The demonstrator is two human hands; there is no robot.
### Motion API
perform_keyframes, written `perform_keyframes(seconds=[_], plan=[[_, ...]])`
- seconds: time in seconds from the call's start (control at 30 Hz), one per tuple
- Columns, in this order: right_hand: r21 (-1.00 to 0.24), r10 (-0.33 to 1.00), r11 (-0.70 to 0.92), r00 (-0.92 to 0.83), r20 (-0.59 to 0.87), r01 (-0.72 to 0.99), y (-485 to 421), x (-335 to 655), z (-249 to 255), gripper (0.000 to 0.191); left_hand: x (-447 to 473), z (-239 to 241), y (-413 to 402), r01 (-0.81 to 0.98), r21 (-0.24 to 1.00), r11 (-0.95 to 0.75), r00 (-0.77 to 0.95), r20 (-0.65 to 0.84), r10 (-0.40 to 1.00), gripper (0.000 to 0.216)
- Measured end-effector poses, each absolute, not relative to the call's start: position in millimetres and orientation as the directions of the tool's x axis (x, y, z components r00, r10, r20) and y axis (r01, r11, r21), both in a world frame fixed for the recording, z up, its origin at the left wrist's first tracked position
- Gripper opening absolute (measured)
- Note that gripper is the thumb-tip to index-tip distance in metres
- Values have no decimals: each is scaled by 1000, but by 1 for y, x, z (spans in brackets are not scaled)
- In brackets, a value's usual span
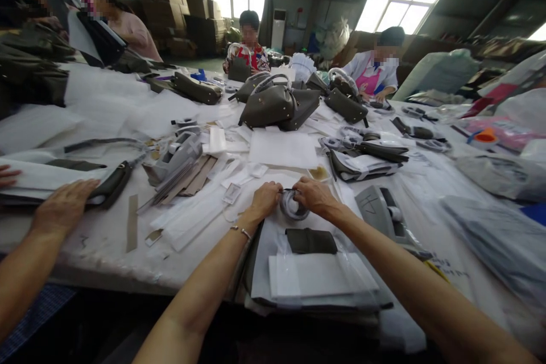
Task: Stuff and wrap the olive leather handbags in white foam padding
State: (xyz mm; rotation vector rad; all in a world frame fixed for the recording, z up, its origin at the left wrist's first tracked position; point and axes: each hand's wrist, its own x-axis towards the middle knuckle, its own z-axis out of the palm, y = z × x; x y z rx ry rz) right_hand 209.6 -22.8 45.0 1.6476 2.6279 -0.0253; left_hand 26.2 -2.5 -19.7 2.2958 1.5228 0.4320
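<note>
My left hand [267, 200] and my right hand [314, 195] are closed, fingertips pinching the dark end of a coiled strap [294, 211] from both sides. The coil looks wrapped in clear film and sits at the top of a flat dark bag [252, 264] in front of me. White sheets [322, 274] lie on this bag, along with a folded olive piece [311, 241] under clear film. A bracelet circles my left wrist. Exactly what my fingertips press on is partly hidden.
Grey tape dispensers [386, 213] stand right and left of my arms. A co-worker's hands [63, 205] rest on another bag at the left. Olive handbags [273, 103] stand mid-table, with white foam sheets [281, 149] before them. Several people work around the table.
</note>
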Motion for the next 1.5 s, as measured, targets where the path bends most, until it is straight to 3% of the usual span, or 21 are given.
perform_keyframes(seconds=[0.13,0.3,0.43,0.67,0.83,1.1,1.23,1.37,1.5], plan=[[-46,906,410,-412,-99,911,-32,205,30,19,19,-28,5,773,525,-356,377,71,923,21],[-119,927,359,-369,-74,926,-16,200,11,47,16,-30,7,745,561,-360,395,62,916,24],[-161,927,355,-369,-70,921,-6,202,6,45,15,-25,6,759,550,-348,399,30,916,26],[-204,934,332,-352,-69,921,-5,199,5,26,35,-3,1,859,390,-332,381,-52,923,30],[-222,963,261,-268,-4,940,-13,209,17,28,49,2,-5,899,281,-337,366,-58,929,21],[-120,1000,-23,20,-23,992,-25,321,48,23,48,0,-9,913,271,-306,330,-47,943,17],[-77,1000,14,-11,29,997,-15,326,39,31,50,1,-11,916,258,-308,328,-38,944,17],[-50,996,79,-77,45,996,10,301,18,53,50,3,-14,921,232,-312,328,-35,944,17],[-52,998,66,-66,-10,996,32,287,6,42,51,4,-16,928,209,-308,324,-46,945,16]])
